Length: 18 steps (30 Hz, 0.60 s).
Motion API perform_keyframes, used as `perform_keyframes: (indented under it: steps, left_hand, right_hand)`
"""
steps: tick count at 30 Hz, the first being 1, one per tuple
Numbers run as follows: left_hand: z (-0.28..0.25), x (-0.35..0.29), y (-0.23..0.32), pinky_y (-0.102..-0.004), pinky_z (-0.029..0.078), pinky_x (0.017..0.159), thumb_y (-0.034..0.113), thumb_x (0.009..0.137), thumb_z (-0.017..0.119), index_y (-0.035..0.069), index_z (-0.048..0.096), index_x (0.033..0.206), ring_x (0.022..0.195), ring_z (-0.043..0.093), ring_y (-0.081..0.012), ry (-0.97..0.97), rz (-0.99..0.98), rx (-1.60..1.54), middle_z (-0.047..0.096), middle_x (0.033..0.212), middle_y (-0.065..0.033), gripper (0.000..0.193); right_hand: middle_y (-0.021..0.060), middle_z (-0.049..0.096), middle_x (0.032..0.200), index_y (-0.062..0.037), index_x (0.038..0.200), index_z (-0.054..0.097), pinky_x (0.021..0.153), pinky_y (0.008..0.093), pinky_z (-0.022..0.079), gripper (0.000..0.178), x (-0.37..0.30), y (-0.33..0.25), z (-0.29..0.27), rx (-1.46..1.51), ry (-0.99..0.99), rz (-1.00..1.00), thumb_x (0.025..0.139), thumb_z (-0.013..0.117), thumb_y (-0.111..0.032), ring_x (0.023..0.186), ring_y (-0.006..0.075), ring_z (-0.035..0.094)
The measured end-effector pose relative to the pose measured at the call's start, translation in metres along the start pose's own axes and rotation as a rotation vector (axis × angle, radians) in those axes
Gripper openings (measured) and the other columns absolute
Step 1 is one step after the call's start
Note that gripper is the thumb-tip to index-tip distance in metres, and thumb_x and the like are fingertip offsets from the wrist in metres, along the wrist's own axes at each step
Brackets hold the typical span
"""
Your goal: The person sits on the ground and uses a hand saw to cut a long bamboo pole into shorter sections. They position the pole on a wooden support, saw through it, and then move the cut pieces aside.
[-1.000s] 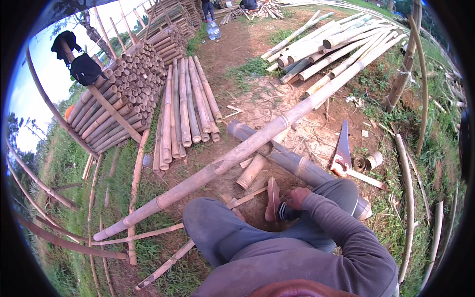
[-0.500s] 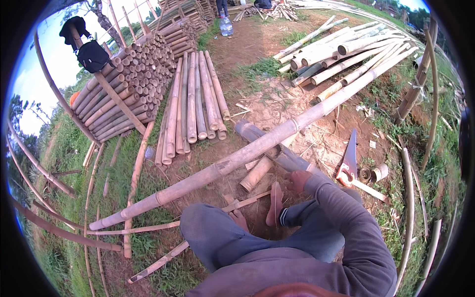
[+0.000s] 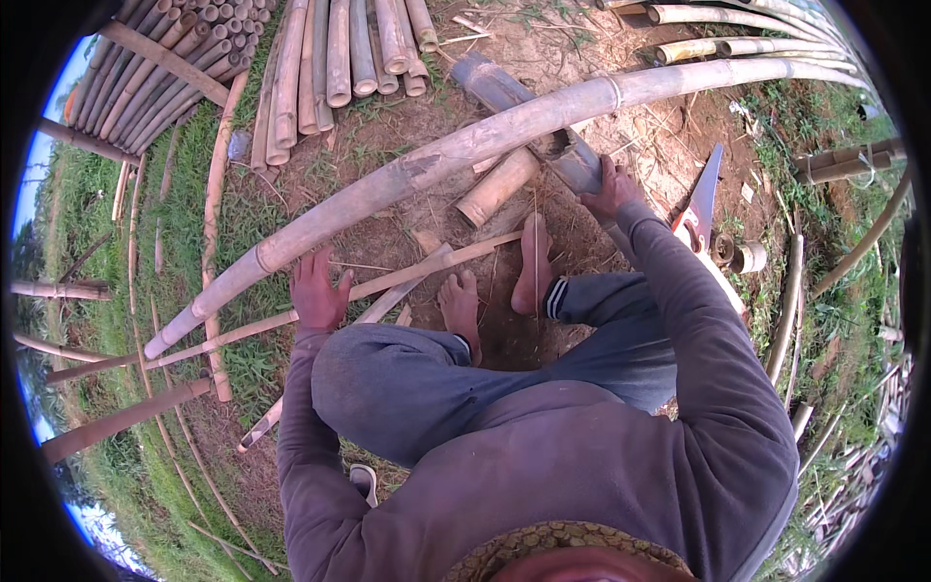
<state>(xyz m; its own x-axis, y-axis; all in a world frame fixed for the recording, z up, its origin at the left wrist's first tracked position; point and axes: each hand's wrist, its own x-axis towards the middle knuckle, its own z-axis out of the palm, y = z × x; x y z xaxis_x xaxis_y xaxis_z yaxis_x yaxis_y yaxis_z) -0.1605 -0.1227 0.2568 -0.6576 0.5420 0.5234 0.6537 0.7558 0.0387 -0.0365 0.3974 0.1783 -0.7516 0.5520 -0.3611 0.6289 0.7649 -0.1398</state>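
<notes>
A long pale bamboo pole (image 3: 388, 189) lies slantwise in front of me, crossing over a darker grey bamboo pole (image 3: 577, 165) with a notch cut in its top. My left hand (image 3: 322, 291) is spread with its thumb apart, its fingertips at the near edge of the long pole. Farther right, my right hand (image 3: 611, 191) has its fingers bent over the grey pole, close to the notch. A short cut bamboo piece (image 3: 497, 189) lies on the soil beneath the long pole. Beyond my right hand lies a handsaw (image 3: 706, 194) with an orange-red and white handle.
Split bamboo strips (image 3: 417, 274) run past my bare feet. Bundled bamboo poles (image 3: 339, 58) lie ahead, with a stacked pile (image 3: 175, 68) at the far left. More poles (image 3: 747, 44) lie at the upper right. Short bamboo rings (image 3: 747, 257) sit beside the saw.
The view has tipped downward toward my body. My left hand, unseen before, has come in beside the long pole. The right hand stays at the grey pole.
</notes>
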Motion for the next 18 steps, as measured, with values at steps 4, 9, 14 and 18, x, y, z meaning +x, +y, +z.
perform_keyframes:
  steps: [4, 9, 14, 18]
  left_hand:
    - [0.075, 0.066, -0.007, -0.0491, 0.053, 0.103, 0.036, 0.081, 0.092, 0.008, 0.056, 0.147, 0.115, 0.069, -0.0347, -0.148, 0.098, 0.082, 0.071, 0.126, -0.014, 0.08]
    - [0.147, 0.106, -0.028, -0.0505, 0.052, 0.107, 0.036, 0.067, 0.097, 0.015, 0.048, 0.155, 0.123, 0.066, -0.0419, -0.639, 0.033, -0.084, 0.068, 0.133, -0.0184, 0.103]
    - [0.142, 0.12, -0.035, -0.0501, 0.056, 0.102, 0.033, 0.067, 0.095, 0.016, 0.048, 0.157, 0.119, 0.069, -0.0429, -0.791, -0.043, -0.253, 0.068, 0.134, -0.021, 0.102]
    - [0.116, 0.128, -0.031, -0.0499, 0.056, 0.102, 0.03, 0.068, 0.093, 0.016, 0.048, 0.158, 0.12, 0.069, -0.0422, -0.831, -0.065, -0.283, 0.068, 0.134, -0.0215, 0.102]
  right_hand:
    - [0.0347, 0.062, 0.143, -0.0039, 0.164, 0.03, 0.111, 0.0508, 0.054, 0.123, 0.016, 0.001, 0.0, 0.083, -0.058, -0.008, 0.074, 0.089, -0.062, 0.127, 0.0487, 0.066]
    - [0.0341, 0.063, 0.14, -0.0023, 0.163, 0.03, 0.111, 0.0486, 0.054, 0.111, 0.024, -0.016, -0.009, 0.147, -0.098, -0.021, 0.081, 0.086, -0.05, 0.132, 0.044, 0.065]
    - [0.032, 0.066, 0.139, -0.0027, 0.164, 0.033, 0.111, 0.0467, 0.055, 0.113, 0.021, -0.014, 0.003, 0.147, -0.07, 0.037, 0.077, 0.086, -0.052, 0.129, 0.043, 0.067]
    - [0.0314, 0.067, 0.138, 0.0001, 0.163, 0.034, 0.108, 0.0454, 0.057, 0.124, 0.029, -0.036, 0.004, 0.253, -0.036, 0.03, 0.071, 0.087, -0.063, 0.126, 0.0416, 0.07]
